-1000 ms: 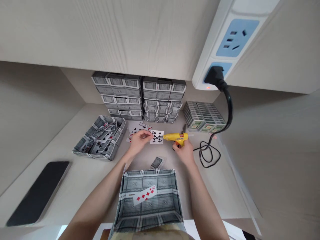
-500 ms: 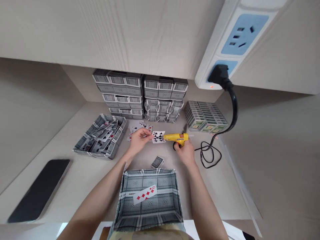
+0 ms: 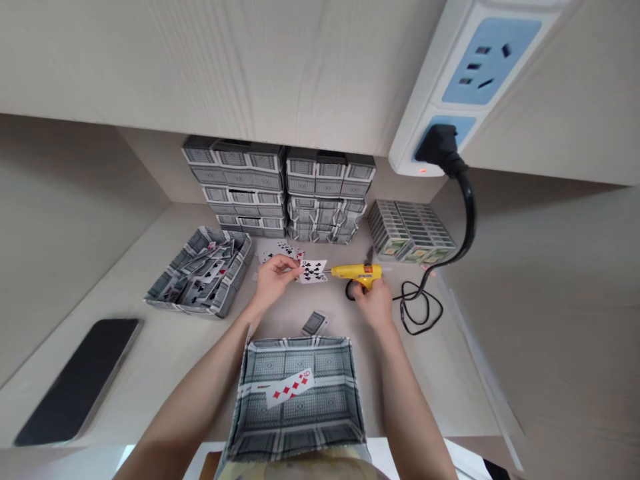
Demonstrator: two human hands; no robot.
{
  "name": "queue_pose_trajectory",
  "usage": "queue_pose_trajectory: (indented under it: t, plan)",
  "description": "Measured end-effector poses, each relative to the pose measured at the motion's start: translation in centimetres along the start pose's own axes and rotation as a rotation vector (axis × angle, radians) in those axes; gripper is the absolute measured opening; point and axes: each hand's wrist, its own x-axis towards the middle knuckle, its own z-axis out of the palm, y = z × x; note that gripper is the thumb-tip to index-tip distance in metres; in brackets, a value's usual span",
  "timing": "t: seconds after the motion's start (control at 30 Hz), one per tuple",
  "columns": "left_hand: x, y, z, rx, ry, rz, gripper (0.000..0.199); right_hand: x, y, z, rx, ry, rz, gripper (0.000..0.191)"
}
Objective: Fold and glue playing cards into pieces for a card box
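My left hand (image 3: pixel 275 280) pinches a playing card (image 3: pixel 313 271) of clubs by its left edge, face up. My right hand (image 3: pixel 375 300) is wrapped around the handle of a yellow hot glue gun (image 3: pixel 356 271), whose nozzle points left at the card's right edge. Whether the tip touches the card I cannot tell. Close to my body stands an open box made of playing cards (image 3: pixel 320 387), with a strip of a diamond card (image 3: pixel 289 388) lying inside. Just beyond its far rim sits a small pile of face-down cards (image 3: pixel 315 323).
Card-made boxes (image 3: pixel 250 173) are stacked at the back. A card-made tray (image 3: pixel 235 283) with loose cards stands left, near a black phone (image 3: pixel 77 380). Card packs (image 3: pixel 410 230) and a looped cord (image 3: pixel 425 313) lie right. A power strip (image 3: pixel 430 140) hangs overhead.
The glue gun has moved slightly right, so its nozzle tip now shows at the card's edge. The card in my left hand has shifted a little left.
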Motion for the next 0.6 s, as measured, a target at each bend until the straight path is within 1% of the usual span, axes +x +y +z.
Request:
queue_pose_trajectory:
  t: [0.1, 0.23, 0.43, 0.5, 0.6]
  plan:
    - [0.1, -0.2, -0.2, -0.023, 0.01, 0.011, 0.024, 0.4, 0.1, -0.2, -0.004, 0.045, 0.034, 0.027]
    - [0.3, -0.8, -0.4, -0.025, 0.028, 0.019, 0.024, 0.8, 0.6, -0.8, -0.039, 0.121, 0.197, 0.036]
    - [0.5, -1.7, -0.5, -0.047, 0.003, 0.029, 0.03, 0.9, 1.0, -1.5, -0.098, 0.083, 0.358, 0.04]
    - [0.5, -1.9, -0.6, 0.0, 0.004, 0.023, 0.026, 0.8, 1.2, -1.3, -0.13, 0.088, 0.378, 0.042]
    - [0.6, -2.0, -0.8, 0.079, 0.04, 0.019, 0.02, 0.5, 1.6, -0.8, -0.16, 0.138, 0.348, 0.042]
